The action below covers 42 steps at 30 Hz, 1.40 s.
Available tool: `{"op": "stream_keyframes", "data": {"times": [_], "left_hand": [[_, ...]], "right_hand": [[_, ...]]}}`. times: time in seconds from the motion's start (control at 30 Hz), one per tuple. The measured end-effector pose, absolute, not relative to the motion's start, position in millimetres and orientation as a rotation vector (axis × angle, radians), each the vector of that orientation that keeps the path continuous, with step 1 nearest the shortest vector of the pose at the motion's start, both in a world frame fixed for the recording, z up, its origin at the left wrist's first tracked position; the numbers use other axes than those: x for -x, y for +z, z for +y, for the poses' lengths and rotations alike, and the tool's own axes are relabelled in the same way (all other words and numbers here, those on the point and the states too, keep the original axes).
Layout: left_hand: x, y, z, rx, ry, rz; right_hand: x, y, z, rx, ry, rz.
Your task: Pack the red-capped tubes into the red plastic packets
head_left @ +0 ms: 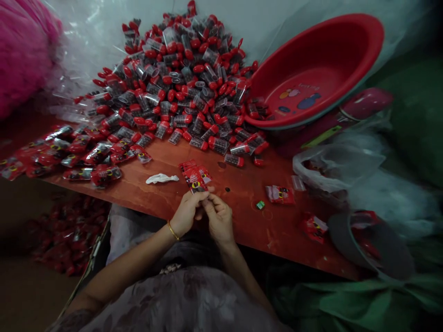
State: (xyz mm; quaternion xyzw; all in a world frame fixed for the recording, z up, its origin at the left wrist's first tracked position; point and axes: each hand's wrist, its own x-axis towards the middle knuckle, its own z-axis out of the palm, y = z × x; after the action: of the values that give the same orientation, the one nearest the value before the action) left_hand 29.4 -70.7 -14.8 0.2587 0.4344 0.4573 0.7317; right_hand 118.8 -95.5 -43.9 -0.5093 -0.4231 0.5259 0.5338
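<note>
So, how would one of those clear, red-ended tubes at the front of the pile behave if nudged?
The clear tube would likely roll, since its body looks round and it lies on its side on the table. It is probably light, as it looks like thin plastic, though the dark contents may add weight. Its shiny surface might feel slippery.

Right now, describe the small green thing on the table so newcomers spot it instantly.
Find the big red basin, then the reddish-brown tabletop below it. Between the right hand and a red printed packet lies the small square, its green colour unlike the packet.
</note>
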Motion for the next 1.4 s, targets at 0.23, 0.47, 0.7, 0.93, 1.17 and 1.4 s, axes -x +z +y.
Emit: {"op": "stream_keyframes", "data": {"times": [0.23,0.47,0.7,0.93,1.17,1.4], "left_hand": [[-19.9,-23.8,-69.7,-0.63,1.07,0.924],[-8.1,-28.1,-69.0,-0.584,1.142,0.983],[42.2,-11.7,-53.3,-0.429,1.252,0.966],[125.6,-5.1,-28.4,-0.191,1.581,0.981],[83.4,-31.8,-44.0,-1.462,1.278,1.877],[81.4,-38.3,-31.9,-2.292,0.599,2.055]], "right_hand": [[-122.3,-39.7,-90.9,1.217,1.309,-1.083],[-99.4,-40.8,-77.2,1.241,1.327,-1.033],[-85.9,-41.9,-51.1,1.32,1.08,-1.363],[-177.2,-40.1,20.9,1.86,0.049,-1.837],[-210.2,-72.3,2.1,1.725,0.065,-2.021],[-214.4,-76.2,-30.2,1.512,-0.129,-1.928]]}}
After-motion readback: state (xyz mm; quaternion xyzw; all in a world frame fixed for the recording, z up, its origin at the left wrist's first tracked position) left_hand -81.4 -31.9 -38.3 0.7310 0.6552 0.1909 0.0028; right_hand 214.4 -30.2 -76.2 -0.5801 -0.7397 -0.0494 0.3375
